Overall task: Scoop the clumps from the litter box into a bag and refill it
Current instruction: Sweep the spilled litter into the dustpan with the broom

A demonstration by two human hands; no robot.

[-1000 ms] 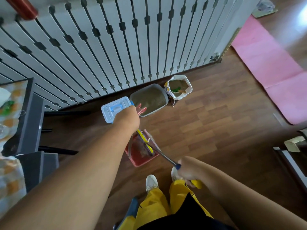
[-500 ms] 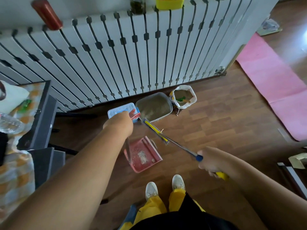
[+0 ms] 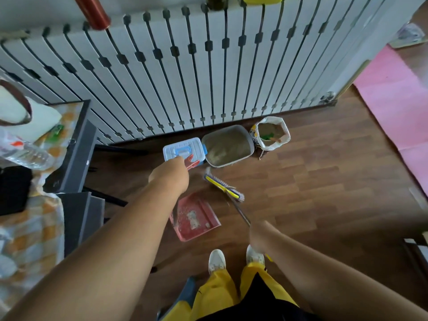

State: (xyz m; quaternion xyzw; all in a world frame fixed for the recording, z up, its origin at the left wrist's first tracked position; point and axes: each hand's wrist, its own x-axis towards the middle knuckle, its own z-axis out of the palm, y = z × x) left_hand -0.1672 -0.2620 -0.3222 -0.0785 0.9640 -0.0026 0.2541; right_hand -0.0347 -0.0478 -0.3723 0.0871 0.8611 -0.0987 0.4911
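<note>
The fingers of the left hand (image 3: 170, 174) were closed around the upright handle of a red dustpan (image 3: 194, 217), its top end jutting out at 1 o'clock from the fist. The pan was held low over the floor (image 3: 324, 181), mouth toward 5 o'clock, and pale grit and a few clumps were carried in it; it was probably kept level so that nothing would spill. The fingers of the right hand (image 3: 258, 235) were wrapped around a thin metal shaft, gripped well up its length, presumably so that the standing person need not bend. At the shaft's far end a brush (image 3: 223, 186) with yellow trim was seen at 1 o'clock from the pan, close to the boards, as if placed for sweeping stray grains into the pan.

The litter box (image 3: 228, 147), a grey tray filled with brown litter, was set on the floor against the white slatted panel (image 3: 185, 77). Just beside it at 3 o'clock an open bag (image 3: 271, 133) was stood, holding brown material with something green and orange on top. At 9 o'clock from the tray, touching it, a white lidded box (image 3: 178, 148) with blue clasps was laid. The pan's load was judged not yet tipped out.
</note>
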